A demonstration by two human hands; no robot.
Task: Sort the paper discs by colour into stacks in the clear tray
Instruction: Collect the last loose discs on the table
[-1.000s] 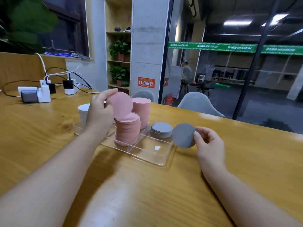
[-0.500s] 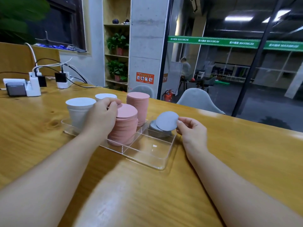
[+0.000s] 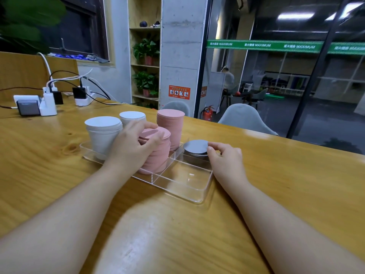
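Grey disc (image 3: 196, 146) lowered — wooden table (image 3: 276, 184).

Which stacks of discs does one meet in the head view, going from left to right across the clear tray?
Near white stack → far white stack → near pink stack, gripped by the left hand → tall far pink stack → low grey stack, where the right hand pinches the top disc.
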